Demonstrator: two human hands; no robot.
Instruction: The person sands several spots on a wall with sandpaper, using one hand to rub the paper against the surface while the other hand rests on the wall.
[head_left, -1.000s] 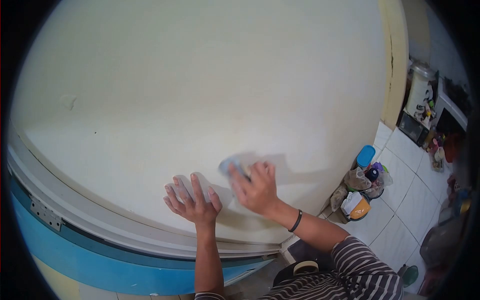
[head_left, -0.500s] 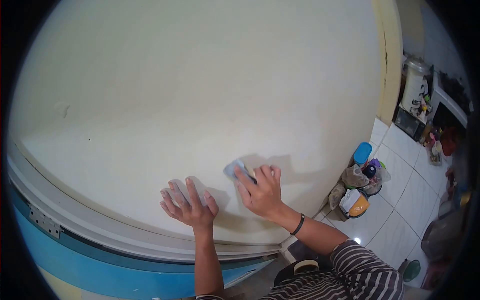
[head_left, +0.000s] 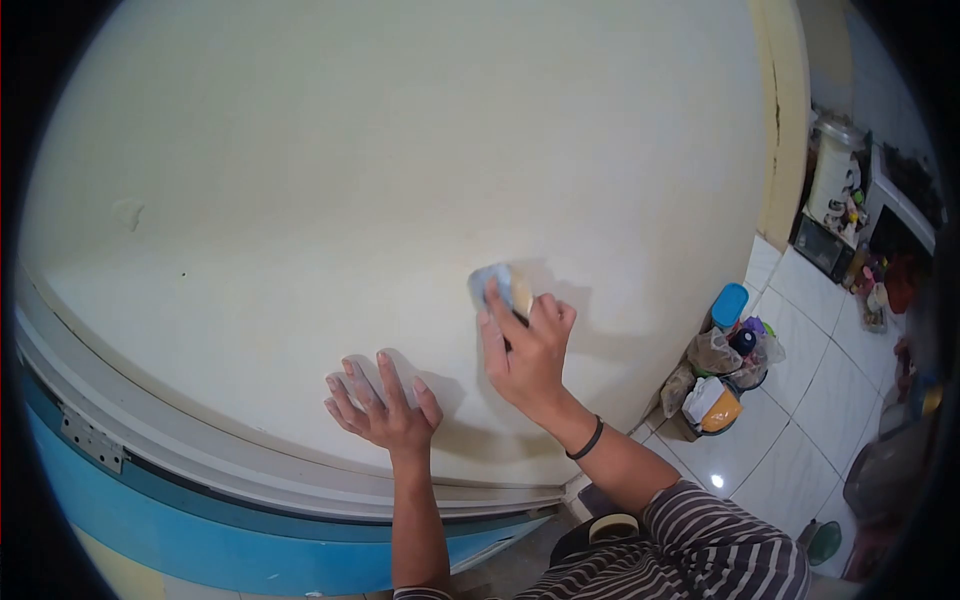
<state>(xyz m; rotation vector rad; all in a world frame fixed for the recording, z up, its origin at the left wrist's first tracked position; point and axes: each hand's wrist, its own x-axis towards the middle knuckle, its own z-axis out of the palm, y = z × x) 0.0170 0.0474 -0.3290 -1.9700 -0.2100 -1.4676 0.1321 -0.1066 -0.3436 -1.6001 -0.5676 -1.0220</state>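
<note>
Blue trim (head_left: 130, 520) is seen at the far left, with a metal hinge (head_left: 92, 440) fixed on it, just under a pale grey border. A cream-white surface (head_left: 400, 150) is spread across most of the view above that. Next along, the left hand (head_left: 385, 408) is laid flat on the surface, open, fingers spread, nothing gripped. Just to its right and a little higher, the right hand (head_left: 528, 355) is closed around a sponge (head_left: 500, 283), blue and yellow, which is pressed against the surface. Only the sponge's upper end is shown past the fingertips. The two hands are near each other but apart. A dark band (head_left: 586, 440) is worn on the right wrist, and a striped sleeve (head_left: 725, 550) is seen lower down. Further right, at the foot of the surface, a heap of bags (head_left: 715, 385) is set on the white tiled floor (head_left: 820, 400), with a blue-lidded tub (head_left: 731, 305) just behind. At the far right edge, a cluttered shelf (head_left: 850, 200) is made out, blurred.
</note>
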